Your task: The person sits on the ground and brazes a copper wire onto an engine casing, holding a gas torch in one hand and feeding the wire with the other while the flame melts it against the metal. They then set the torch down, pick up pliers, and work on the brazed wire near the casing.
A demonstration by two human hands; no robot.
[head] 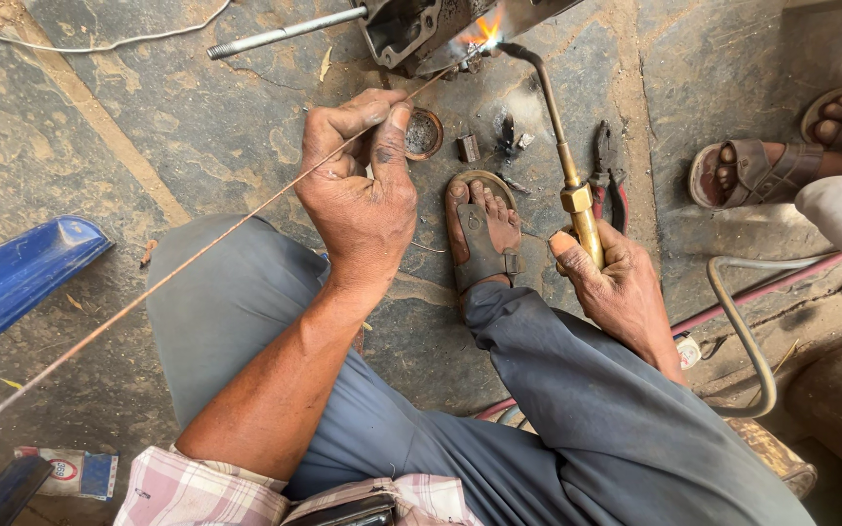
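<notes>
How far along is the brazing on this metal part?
Done: the torch is lit, its flame on the metal part. In hand: the left hand feeds a long filler rod toward the flame; the right hand holds the torch. Left: whether the joint is filled cannot be seen; pliers lie unused.

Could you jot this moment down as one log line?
left hand: holds rod | right hand: holds torch | flame: lit at metal part
</notes>
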